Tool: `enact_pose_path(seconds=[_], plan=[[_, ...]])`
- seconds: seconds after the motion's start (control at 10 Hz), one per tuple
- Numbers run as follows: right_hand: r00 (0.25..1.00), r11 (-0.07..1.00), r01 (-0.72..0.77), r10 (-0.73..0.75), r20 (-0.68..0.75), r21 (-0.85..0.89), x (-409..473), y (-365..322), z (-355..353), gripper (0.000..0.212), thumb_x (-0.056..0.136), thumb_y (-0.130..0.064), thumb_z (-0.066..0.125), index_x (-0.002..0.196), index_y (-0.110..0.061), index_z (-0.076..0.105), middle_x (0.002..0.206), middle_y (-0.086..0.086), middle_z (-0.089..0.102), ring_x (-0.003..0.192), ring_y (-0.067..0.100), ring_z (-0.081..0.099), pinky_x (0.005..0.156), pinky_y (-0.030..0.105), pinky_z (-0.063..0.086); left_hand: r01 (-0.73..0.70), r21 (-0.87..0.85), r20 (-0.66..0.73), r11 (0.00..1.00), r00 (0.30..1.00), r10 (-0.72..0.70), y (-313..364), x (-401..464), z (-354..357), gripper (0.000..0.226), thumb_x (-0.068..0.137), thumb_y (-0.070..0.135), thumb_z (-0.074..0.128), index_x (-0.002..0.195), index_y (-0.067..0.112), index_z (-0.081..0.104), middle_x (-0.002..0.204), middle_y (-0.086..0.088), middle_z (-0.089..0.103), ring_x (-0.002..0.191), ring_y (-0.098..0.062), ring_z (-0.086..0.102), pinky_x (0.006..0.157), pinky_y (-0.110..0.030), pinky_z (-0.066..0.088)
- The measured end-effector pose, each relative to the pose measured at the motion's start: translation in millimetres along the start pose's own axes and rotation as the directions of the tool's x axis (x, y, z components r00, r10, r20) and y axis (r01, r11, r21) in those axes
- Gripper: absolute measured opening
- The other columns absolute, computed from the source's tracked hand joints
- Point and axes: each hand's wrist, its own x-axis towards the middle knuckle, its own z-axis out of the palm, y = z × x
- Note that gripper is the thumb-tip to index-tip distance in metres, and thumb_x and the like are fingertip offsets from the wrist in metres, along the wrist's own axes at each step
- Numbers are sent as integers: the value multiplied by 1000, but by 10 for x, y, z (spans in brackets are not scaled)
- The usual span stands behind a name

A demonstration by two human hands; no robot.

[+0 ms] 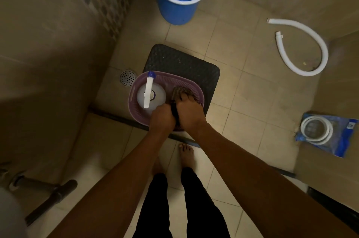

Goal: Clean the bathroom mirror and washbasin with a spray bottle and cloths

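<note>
- Two hands work inside one purple basket (pixel 134 90), which sits on the near-left part of a dark stool (pixel 194 63) on the bathroom floor.
- Spray bottle (pixel 150 95): stands upright in the left half of the basket. Its white trigger head runs away from the person and toward them, with the blue nozzle tip at the far end.
- Left hand (pixel 162 117): grip clenched, fingers curled, at the near edge of the basket just right of the bottle. It touches a dark cloth (pixel 174 113); whether it actually clamps the cloth cannot be told.
- Dark cloth: rises as a narrow strip between the two hands, long axis roughly toward and away from the person.
- Right hand (pixel 189 110): grip around the dark cloth, thumb extended forward onto a brownish ribbed cloth or pad (pixel 177 91) in the right half of the basket.
- Judgement: the cloths lie directly under both grips, so a straight upward lift suits them. The left hand is nearer the bottle, which lies just left and ahead of it.
</note>
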Motion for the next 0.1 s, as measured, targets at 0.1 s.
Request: enact_pose_path(seconds=[0.1], plan=[[1000, 997, 26, -27, 10, 73, -112, 2, -102, 71, 99, -28, 56, 156, -17, 17, 161, 10, 25, 145, 29, 31, 120, 41, 25, -65, -17, -23, 998, 998, 65, 11, -154, -43, 16, 95, 16, 52, 97, 6, 65, 96, -13, 71, 85, -28, 66, 73, -33, 48]])
